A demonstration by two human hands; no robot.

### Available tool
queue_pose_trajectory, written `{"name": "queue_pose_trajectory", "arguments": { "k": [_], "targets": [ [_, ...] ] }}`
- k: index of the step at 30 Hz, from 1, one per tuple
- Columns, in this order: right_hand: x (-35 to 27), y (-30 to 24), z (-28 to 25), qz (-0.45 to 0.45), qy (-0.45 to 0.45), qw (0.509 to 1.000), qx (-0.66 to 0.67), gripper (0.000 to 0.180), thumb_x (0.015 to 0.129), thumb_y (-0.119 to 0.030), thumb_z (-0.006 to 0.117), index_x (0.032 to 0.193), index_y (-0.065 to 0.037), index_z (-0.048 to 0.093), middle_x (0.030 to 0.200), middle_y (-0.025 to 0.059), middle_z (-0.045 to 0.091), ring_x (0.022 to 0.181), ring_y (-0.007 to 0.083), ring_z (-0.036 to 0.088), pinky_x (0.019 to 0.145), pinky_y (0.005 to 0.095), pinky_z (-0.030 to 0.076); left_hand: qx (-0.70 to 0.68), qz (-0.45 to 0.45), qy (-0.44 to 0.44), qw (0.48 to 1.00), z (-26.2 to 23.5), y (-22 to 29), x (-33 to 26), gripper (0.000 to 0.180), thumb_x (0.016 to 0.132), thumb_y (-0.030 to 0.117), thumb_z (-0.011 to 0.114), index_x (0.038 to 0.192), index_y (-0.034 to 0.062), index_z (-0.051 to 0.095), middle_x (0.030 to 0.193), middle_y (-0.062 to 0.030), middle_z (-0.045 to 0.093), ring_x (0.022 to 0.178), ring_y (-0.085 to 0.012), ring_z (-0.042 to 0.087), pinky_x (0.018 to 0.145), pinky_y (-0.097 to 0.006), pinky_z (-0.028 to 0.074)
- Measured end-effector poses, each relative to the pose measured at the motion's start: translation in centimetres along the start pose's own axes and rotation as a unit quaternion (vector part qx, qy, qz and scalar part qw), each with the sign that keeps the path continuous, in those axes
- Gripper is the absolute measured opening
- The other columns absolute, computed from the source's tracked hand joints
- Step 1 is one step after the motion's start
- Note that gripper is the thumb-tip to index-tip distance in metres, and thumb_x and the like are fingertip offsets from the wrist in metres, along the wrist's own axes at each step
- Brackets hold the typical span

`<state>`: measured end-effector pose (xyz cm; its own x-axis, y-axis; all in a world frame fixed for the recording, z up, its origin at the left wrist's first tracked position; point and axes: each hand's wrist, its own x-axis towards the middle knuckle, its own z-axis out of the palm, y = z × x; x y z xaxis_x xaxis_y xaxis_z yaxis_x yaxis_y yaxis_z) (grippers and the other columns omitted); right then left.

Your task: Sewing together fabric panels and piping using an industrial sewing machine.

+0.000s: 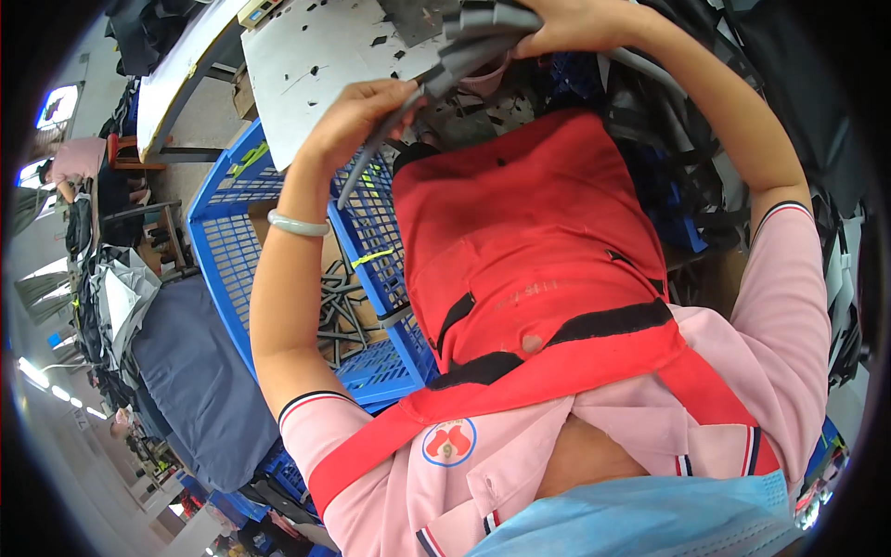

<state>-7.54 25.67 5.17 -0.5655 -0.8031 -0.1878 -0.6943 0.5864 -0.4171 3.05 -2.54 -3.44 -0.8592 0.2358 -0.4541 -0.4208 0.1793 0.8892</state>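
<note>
At the top of the head view I hold a bundle of grey strips (487, 37), layered and fanned in steps. My right hand (580, 26) is closed around the bundle's right end. Below and to its left, my left hand (367, 111) pinches the lower left end of the strips, where a long thin strip (357, 172) hangs past the fingers. What the strips are made of is unclear. Both hands are raised above my red apron (529, 232), near the edge of a white work table (316, 70) strewn with small black scraps.
A blue plastic crate (223, 251) stands at my left, with several dark narrow pieces (339, 311) inside. Beside it lies a dark blue cloth (200, 371). A pink container (484, 79) sits under the bundle. Another person (79, 162) works at the far left.
</note>
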Motion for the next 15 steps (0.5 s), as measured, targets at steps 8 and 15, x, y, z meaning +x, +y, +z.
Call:
{"name": "queue_pose_trajectory", "arguments": {
  "k": [8, 15],
  "targets": [
    [0.4, 3.3, -3.4, 0.046, 0.064, 0.992, 0.098, 0.062, 0.071, -0.031, 0.08, 0.118, 0.003, 0.058, 0.106, 0.0173, 0.067, 0.102, 0.0231, 0.061, 0.09, 0.0327, 0.046, 0.26, 0.242, 0.199, 0.913, 1.0, 5.8, 2.0, 0.029, 0.088, 0.026, 0.068, 0.098, -0.0001, 0.073, 0.072, -0.0019, 0.066, 0.064, -0.0072, 0.054, 0.058, -0.023, 0.043],
    [2.2, 5.9, -3.8, -0.01, 0.082, 0.981, 0.178, 0.053, 0.071, -0.027, 0.08, 0.11, 0.004, 0.063, 0.101, 0.0129, 0.068, 0.091, 0.0192, 0.061, 0.085, 0.0316, 0.047, 0.226, 0.231, 0.233, 0.917, 0.1, 6.8, 5.1, 0.03, 0.088, 0.029, 0.069, 0.1, 0.0021, 0.074, 0.071, -0.0034, 0.068, 0.058, -0.0051, 0.051, 0.053, -0.021, 0.041]
  ]
}}
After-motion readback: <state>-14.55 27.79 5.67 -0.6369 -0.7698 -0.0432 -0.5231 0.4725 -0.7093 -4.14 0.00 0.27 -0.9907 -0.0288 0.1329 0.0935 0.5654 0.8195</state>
